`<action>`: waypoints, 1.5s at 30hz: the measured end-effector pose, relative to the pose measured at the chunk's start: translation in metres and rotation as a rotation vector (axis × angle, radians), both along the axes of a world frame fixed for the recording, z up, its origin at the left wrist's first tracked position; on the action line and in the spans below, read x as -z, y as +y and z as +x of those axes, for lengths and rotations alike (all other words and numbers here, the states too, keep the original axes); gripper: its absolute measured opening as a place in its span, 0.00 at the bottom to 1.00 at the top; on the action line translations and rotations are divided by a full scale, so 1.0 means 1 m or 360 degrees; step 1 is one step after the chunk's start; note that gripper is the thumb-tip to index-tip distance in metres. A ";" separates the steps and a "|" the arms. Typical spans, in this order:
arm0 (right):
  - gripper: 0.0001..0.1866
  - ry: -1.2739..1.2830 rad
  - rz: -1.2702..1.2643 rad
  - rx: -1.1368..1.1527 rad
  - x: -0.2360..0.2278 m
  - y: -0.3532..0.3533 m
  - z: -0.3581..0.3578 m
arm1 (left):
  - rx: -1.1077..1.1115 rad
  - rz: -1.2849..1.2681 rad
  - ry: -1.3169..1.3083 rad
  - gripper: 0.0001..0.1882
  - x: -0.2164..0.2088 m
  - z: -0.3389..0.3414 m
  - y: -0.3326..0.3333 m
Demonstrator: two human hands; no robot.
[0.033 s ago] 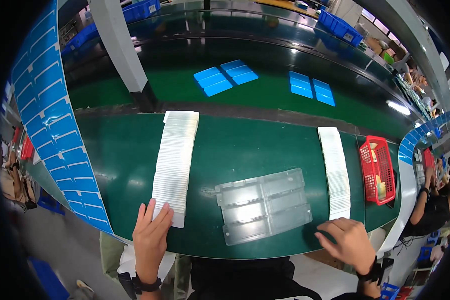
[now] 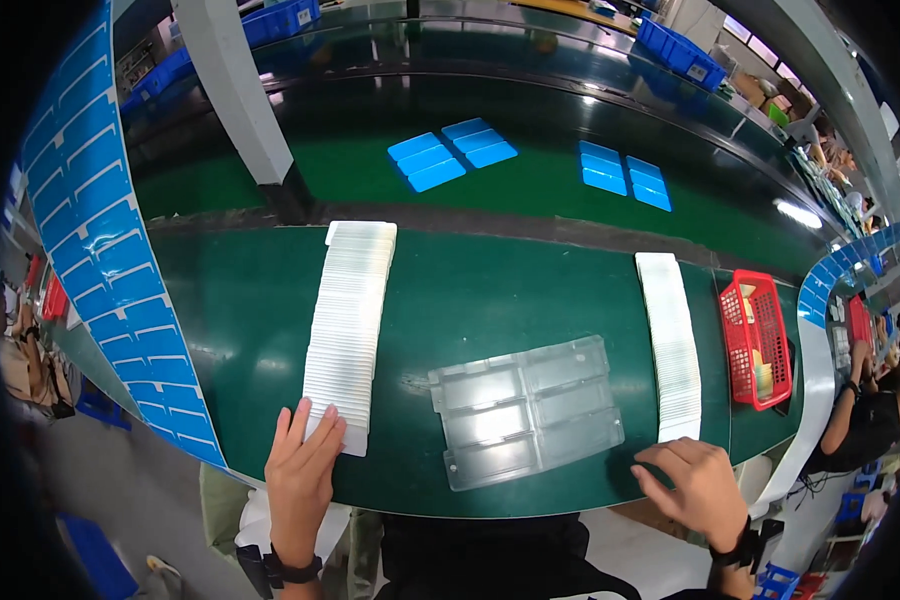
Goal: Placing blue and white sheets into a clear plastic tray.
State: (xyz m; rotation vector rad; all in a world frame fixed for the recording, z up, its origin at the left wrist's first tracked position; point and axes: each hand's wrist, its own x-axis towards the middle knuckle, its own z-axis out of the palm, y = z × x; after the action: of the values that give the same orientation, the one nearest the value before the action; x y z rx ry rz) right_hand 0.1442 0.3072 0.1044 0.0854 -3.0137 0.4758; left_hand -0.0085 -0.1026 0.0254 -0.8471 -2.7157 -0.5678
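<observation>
My left hand (image 2: 302,462) lies over the near end of a long overlapping row of thin white cards (image 2: 348,320), its fingers stretched out and resting on the lowest ones. A second, narrower row of white cards (image 2: 672,345) runs along the right. Just below its near end is my right hand (image 2: 698,485), fingers bent, thumb apart, nothing visible in the grasp. Whether its fingertips touch the last card, I cannot tell. Between the two rows sits a clear plastic tray (image 2: 528,412) with several rectangular compartments, lying slightly turned on the green table (image 2: 500,290).
A red basket (image 2: 757,340) holding yellowish pieces stands at the right. Blue sheets (image 2: 425,160) lie on the green surface beyond the table's far ledge. A long blue-patterned strip (image 2: 120,250) hangs along the left. A grey post (image 2: 235,90) rises at the far left. Another person (image 2: 865,410) works at far right.
</observation>
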 end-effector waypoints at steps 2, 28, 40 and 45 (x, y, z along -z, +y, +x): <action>0.06 0.0023 -0.0062 0.0066 0.008 0.004 0.008 | -0.0007 -0.0018 0.0024 0.19 0.000 -0.001 0.000; 0.19 0.0238 0.0059 0.0190 0.048 0.093 0.031 | -0.0765 0.1166 -0.1552 0.16 -0.039 0.042 0.034; 0.08 -0.0712 -0.0923 -0.0127 0.001 0.080 -0.007 | -0.0039 0.1286 -0.1641 0.12 -0.046 0.028 0.094; 0.13 -0.0551 -0.0889 -0.0378 -0.004 0.042 -0.048 | 0.0101 0.0804 -0.1078 0.10 -0.047 0.027 0.124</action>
State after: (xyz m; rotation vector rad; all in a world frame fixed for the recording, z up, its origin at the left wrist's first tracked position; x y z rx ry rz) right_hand 0.0958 0.3496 0.1082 0.3528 -3.0621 1.4684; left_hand 0.0190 0.0218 0.0721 -0.6848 -2.8506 -1.7304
